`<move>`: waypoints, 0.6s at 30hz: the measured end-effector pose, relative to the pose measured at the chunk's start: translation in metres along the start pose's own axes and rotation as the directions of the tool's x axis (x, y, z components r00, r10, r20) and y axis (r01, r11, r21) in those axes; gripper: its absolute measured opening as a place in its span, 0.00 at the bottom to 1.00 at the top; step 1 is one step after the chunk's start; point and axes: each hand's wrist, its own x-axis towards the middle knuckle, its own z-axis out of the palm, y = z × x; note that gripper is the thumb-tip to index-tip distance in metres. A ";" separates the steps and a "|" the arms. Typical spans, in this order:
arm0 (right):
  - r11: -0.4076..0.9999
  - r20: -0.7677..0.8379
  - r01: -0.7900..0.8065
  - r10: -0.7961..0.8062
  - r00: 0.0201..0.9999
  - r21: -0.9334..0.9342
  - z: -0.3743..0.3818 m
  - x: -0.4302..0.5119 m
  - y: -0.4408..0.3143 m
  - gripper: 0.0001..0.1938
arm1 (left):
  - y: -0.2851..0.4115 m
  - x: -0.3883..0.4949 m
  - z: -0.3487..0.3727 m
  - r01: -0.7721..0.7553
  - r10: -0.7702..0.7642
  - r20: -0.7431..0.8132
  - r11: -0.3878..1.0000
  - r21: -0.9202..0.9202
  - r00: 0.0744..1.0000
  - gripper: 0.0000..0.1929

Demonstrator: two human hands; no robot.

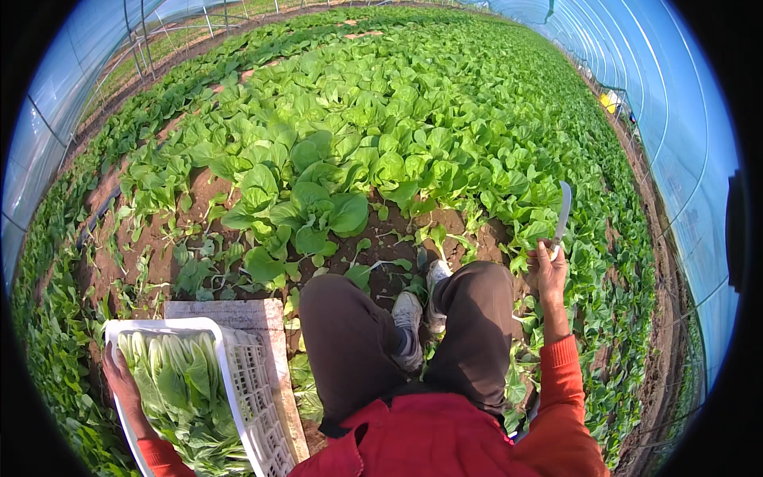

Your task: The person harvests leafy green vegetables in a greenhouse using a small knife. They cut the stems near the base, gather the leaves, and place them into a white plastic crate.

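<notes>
A knife with a curved blade (563, 208) and a pale handle is held upright in my right hand (549, 274), over the leafy plants on the right. At the lower left, my left hand (124, 381) rests at the left rim of a white plastic crate (220, 352), its fingers apart over the edge. Bunches of cut leafy greens (191, 381) with pale stems lie in the crate. Large-leaved greens (310, 208) grow from the soil in front of my knees.
A flattened woven sack (256, 313) lies under and beside the crate. Loose leaves and small plants litter the brown soil (155, 253). My shoes (408, 316) stand between the plants. Dense rows of greens stretch ahead beneath a film tunnel (673, 89) on curved poles.
</notes>
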 end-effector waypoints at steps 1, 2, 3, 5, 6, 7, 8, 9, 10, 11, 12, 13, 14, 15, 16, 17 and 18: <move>0.992 -0.030 -0.101 0.099 0.995 -0.079 -0.030 -0.019 0.045 0.09 | 0.053 -0.008 0.004 -0.053 0.056 0.001 0.950 -0.309 0.998 0.27; 0.960 -0.059 -0.266 0.261 0.964 -0.091 -0.050 -0.048 0.092 0.10 | 0.097 -0.018 0.013 -0.035 0.092 0.107 0.895 -0.445 0.990 0.27; 0.851 -0.137 -0.468 0.448 0.884 -0.238 -0.066 -0.081 0.129 0.10 | 0.133 -0.031 0.032 0.008 0.136 0.209 0.820 -0.572 0.968 0.27; 0.659 -0.242 -0.571 0.526 0.815 -0.490 -0.099 -0.163 0.202 0.14 | 0.181 -0.066 0.095 0.306 0.147 0.508 0.648 -0.698 0.848 0.25; 0.543 -0.254 -0.598 0.578 0.775 -0.589 -0.092 -0.192 0.221 0.14 | 0.199 -0.080 0.125 0.466 0.125 0.680 0.638 -0.613 0.723 0.25; 0.477 -0.243 -0.610 0.626 0.741 -0.632 -0.088 -0.210 0.237 0.14 | 0.201 -0.101 0.165 0.603 0.053 0.788 0.613 -0.510 0.613 0.24; 0.441 -0.203 -0.586 0.654 0.729 -0.680 -0.073 -0.212 0.244 0.15 | 0.203 -0.119 0.209 0.701 -0.004 0.859 0.580 -0.414 0.511 0.23; 0.475 -0.107 -0.527 0.663 0.741 -0.705 -0.030 -0.193 0.254 0.15 | 0.218 -0.127 0.247 0.751 -0.061 0.884 0.557 -0.355 0.464 0.23; 0.511 -0.008 -0.462 0.665 0.747 -0.724 0.014 -0.171 0.262 0.15 | 0.223 -0.133 0.282 0.785 -0.125 0.891 0.537 -0.309 0.437 0.23; 0.491 -0.003 -0.449 0.672 0.741 -0.747 0.028 -0.160 0.270 0.15 | 0.243 -0.150 0.341 0.807 -0.139 0.923 0.543 -0.231 0.358 0.23; 0.489 0.015 -0.415 0.660 0.751 -0.768 0.045 -0.139 0.276 0.15 | 0.267 -0.160 0.382 0.811 -0.143 0.935 0.552 -0.196 0.323 0.23; 0.506 0.056 -0.373 0.647 0.761 -0.777 0.071 -0.116 0.282 0.15 | 0.288 -0.161 0.408 0.804 -0.154 0.935 0.566 -0.182 0.320 0.23; 0.482 0.038 -0.358 0.635 0.771 -0.799 0.077 -0.097 0.283 0.16 | 0.311 -0.171 0.436 0.799 -0.142 0.946 0.580 -0.158 0.290 0.23; 0.481 0.053 -0.336 0.631 0.774 -0.810 0.094 -0.080 0.290 0.16 | 0.323 -0.172 0.453 0.791 -0.153 0.944 0.593 -0.147 0.291 0.23; 0.481 0.064 -0.323 0.629 0.775 -0.815 0.108 -0.067 0.297 0.16 | 0.331 -0.173 0.466 0.785 -0.168 0.941 0.605 -0.136 0.293 0.22; 0.487 0.078 -0.311 0.626 0.776 -0.816 0.124 -0.056 0.302 0.16 | 0.335 -0.170 0.476 0.775 -0.184 0.936 0.619 -0.128 0.301 0.22; 0.487 0.079 -0.315 0.631 0.772 -0.815 0.131 -0.048 0.309 0.16 | 0.340 -0.171 0.485 0.767 -0.198 0.932 0.631 -0.117 0.305 0.22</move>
